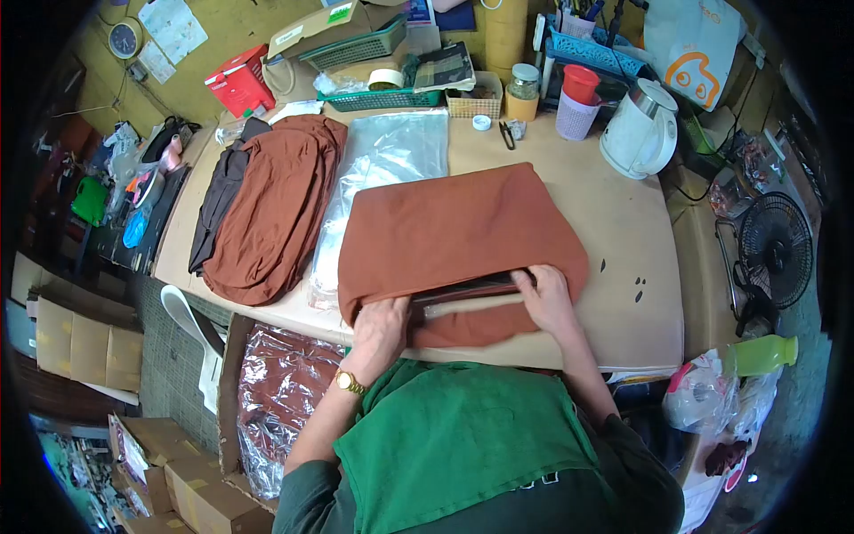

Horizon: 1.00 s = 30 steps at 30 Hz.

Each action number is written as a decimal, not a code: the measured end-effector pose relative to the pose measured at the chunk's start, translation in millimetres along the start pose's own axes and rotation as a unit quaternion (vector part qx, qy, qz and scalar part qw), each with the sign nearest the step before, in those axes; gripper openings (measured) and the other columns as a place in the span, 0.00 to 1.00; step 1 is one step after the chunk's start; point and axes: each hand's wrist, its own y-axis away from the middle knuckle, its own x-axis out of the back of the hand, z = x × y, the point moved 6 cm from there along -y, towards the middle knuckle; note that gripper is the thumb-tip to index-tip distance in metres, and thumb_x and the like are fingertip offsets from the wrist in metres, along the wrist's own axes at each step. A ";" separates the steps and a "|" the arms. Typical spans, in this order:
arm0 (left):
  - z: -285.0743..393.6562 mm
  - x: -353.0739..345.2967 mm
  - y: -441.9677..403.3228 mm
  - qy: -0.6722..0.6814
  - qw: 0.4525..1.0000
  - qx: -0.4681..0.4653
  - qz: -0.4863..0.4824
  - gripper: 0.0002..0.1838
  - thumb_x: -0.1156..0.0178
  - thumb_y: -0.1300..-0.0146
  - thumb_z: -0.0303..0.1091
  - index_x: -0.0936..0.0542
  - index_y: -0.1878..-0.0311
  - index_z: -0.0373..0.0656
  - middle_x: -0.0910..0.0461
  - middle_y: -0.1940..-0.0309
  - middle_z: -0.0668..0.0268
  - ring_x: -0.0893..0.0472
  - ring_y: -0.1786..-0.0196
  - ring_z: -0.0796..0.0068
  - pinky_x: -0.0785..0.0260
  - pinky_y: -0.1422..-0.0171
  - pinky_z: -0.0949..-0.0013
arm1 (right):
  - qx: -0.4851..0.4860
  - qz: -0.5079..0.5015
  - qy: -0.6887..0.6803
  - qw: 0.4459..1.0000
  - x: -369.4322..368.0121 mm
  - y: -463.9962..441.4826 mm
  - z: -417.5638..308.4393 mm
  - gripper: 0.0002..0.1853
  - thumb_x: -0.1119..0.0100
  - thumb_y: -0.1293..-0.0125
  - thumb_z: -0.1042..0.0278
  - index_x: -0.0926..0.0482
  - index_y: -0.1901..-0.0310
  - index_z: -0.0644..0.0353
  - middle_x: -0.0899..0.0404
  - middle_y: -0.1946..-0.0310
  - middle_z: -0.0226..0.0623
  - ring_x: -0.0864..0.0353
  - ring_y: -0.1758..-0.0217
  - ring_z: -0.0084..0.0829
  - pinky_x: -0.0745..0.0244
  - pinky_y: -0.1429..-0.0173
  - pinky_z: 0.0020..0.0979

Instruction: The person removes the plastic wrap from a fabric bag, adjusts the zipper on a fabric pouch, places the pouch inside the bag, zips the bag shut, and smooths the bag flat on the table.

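A rust-brown folded garment (pixel 458 222) lies on the table in front of me, its near side gaping. Inside the gap shows a dark, flat, shiny edge (pixel 471 289); I cannot tell what it belongs to. At the gap's left end, my left hand (pixel 381 331) is closed on the cloth, with its fingertips tucked out of sight. My right hand (pixel 544 298) grips the fabric at the right end, fingers partly inside the opening. A gold watch (pixel 350 382) is on the left wrist. Clear plastic bags (pixel 396 147) lie flat behind the garment, partly covered by it.
More brown garments (pixel 276 205) are stacked at the left, beside a dark one (pixel 216 209). A carton (pixel 233 392) of plastic-wrapped brown items stands below the table's near edge. Along the back are a white kettle (pixel 639 129), a jar (pixel 523 92), small black scissors (pixel 507 135) and green baskets (pixel 374 98).
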 end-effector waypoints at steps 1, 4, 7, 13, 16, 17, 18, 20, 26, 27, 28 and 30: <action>6.8 12.9 1.4 -0.001 1.000 0.001 0.002 0.15 0.43 0.33 0.36 0.22 0.49 0.36 0.17 0.63 0.46 0.17 0.58 0.48 0.25 0.51 0.52 | 0.078 0.055 0.074 0.993 5.8 -0.7 -5.6 0.22 0.39 0.35 0.60 0.24 0.46 0.67 0.26 0.45 0.60 0.30 0.37 0.56 0.38 0.33 0.48; 38.3 33.9 11.8 0.362 0.905 -0.085 -0.207 0.18 0.34 0.36 0.36 0.18 0.45 0.41 0.15 0.56 0.52 0.15 0.53 0.58 0.25 0.45 0.64 | 0.178 0.078 0.218 0.957 0.0 -4.9 4.6 0.28 0.39 0.34 0.55 0.30 0.38 0.63 0.31 0.39 0.58 0.36 0.32 0.56 0.45 0.28 0.51; -12.9 78.0 -22.4 0.255 0.938 0.230 0.040 0.23 0.32 0.38 0.42 0.19 0.45 0.36 0.15 0.59 0.53 0.16 0.54 0.61 0.26 0.48 0.64 | 0.180 0.010 0.254 0.950 -20.2 -2.2 14.4 0.33 0.40 0.34 0.50 0.34 0.34 0.61 0.39 0.33 0.57 0.48 0.25 0.56 0.61 0.24 0.60; -119.3 22.2 -86.7 0.340 0.908 0.169 0.179 0.12 0.38 0.32 0.36 0.18 0.54 0.36 0.21 0.80 0.60 0.17 0.68 0.67 0.26 0.61 0.66 | 0.194 0.035 0.319 0.927 -20.8 5.8 6.8 0.30 0.40 0.35 0.55 0.30 0.36 0.63 0.34 0.34 0.58 0.41 0.28 0.57 0.51 0.24 0.51; -115.6 87.8 -79.4 0.258 0.870 0.130 0.398 0.08 0.42 0.30 0.32 0.19 0.60 0.37 0.22 0.79 0.62 0.22 0.73 0.75 0.29 0.66 0.72 | 0.115 0.055 0.269 0.955 16.1 -14.4 35.0 0.19 0.42 0.37 0.64 0.22 0.47 0.65 0.23 0.46 0.58 0.27 0.41 0.57 0.34 0.37 0.50; -108.6 105.4 -74.7 0.217 0.865 0.100 0.442 0.08 0.42 0.30 0.32 0.20 0.61 0.37 0.22 0.79 0.62 0.23 0.75 0.75 0.29 0.66 0.71 | 0.099 0.073 0.315 0.941 23.4 -17.3 38.9 0.16 0.43 0.37 0.66 0.20 0.51 0.65 0.21 0.51 0.59 0.23 0.47 0.57 0.30 0.43 0.52; -93.8 113.1 -73.5 0.194 0.892 0.118 0.391 0.12 0.39 0.32 0.37 0.19 0.61 0.36 0.18 0.75 0.56 0.19 0.73 0.65 0.26 0.64 0.65 | 0.119 0.098 0.299 0.942 25.7 -18.8 34.7 0.16 0.43 0.37 0.65 0.20 0.51 0.65 0.21 0.50 0.59 0.24 0.45 0.57 0.32 0.40 0.52; -83.9 89.2 -68.8 0.067 0.962 0.162 0.210 0.14 0.38 0.33 0.41 0.18 0.61 0.36 0.17 0.72 0.53 0.17 0.69 0.58 0.26 0.62 0.60 | 0.136 0.121 0.281 0.942 22.5 -16.3 22.2 0.16 0.43 0.37 0.65 0.20 0.50 0.64 0.22 0.49 0.58 0.25 0.44 0.57 0.34 0.38 0.51; -80.7 -1.7 -42.5 0.118 0.982 0.150 -0.008 0.21 0.37 0.34 0.48 0.19 0.64 0.34 0.16 0.71 0.49 0.16 0.65 0.48 0.26 0.58 0.51 | 0.160 -0.003 0.302 0.940 -1.2 -42.8 25.4 0.20 0.49 0.31 0.62 0.24 0.41 0.62 0.25 0.40 0.53 0.32 0.33 0.52 0.38 0.31 0.44; -74.8 4.2 -46.2 0.118 0.982 0.148 -0.007 0.21 0.37 0.34 0.48 0.19 0.64 0.34 0.16 0.71 0.49 0.16 0.65 0.48 0.26 0.58 0.51 | 0.160 0.000 0.302 0.940 7.2 -59.2 33.2 0.20 0.49 0.31 0.62 0.24 0.41 0.62 0.25 0.40 0.53 0.32 0.33 0.52 0.38 0.31 0.44; -76.3 21.5 -44.3 0.224 0.949 0.167 0.144 0.21 0.37 0.34 0.48 0.20 0.62 0.35 0.16 0.72 0.51 0.16 0.66 0.51 0.26 0.59 0.53 | 0.182 0.069 0.315 0.929 20.6 -71.2 35.0 0.20 0.48 0.31 0.61 0.24 0.42 0.62 0.24 0.42 0.54 0.30 0.35 0.53 0.35 0.33 0.44; -81.5 42.0 -27.3 0.225 0.916 0.192 0.270 0.26 0.38 0.34 0.53 0.21 0.55 0.34 0.18 0.74 0.52 0.15 0.65 0.58 0.26 0.60 0.58 | 0.207 0.132 0.326 0.913 28.0 -70.8 25.5 0.20 0.46 0.32 0.61 0.24 0.42 0.62 0.24 0.43 0.55 0.28 0.37 0.54 0.33 0.35 0.44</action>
